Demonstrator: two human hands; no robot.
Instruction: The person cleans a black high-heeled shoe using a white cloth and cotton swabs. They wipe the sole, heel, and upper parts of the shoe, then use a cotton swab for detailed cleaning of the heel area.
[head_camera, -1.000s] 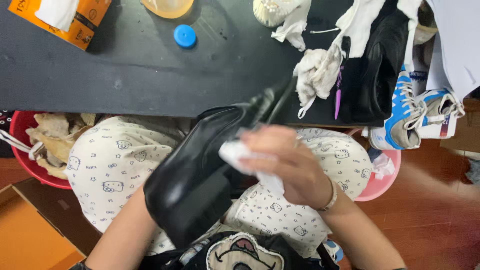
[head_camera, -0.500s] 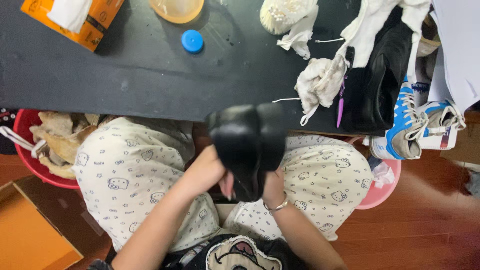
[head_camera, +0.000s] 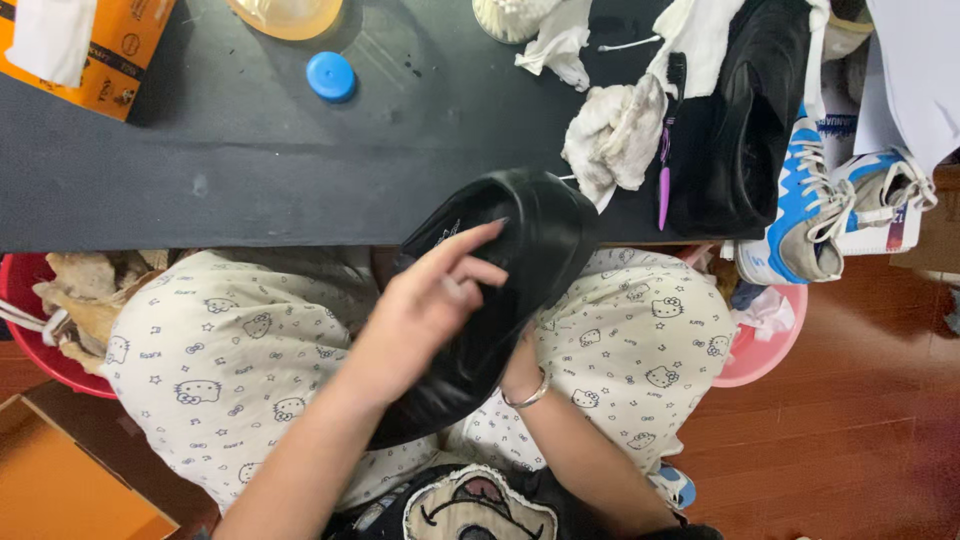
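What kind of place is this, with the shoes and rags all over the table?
Probably an informal shoe-cleaning spot at home. The left hand rests on a black shoe over the lap, crumpled rags and a small brush lie on the dark table, and blue-and-white sneakers wait at the side.

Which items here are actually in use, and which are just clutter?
In use:
black shoe, held over the lap
left hand, on top of the shoe
right hand, under the shoe, mostly hidden

Lying about:
purple toothbrush
crumpled white rag
blue bottle cap
blue and white sneaker
orange box
black table
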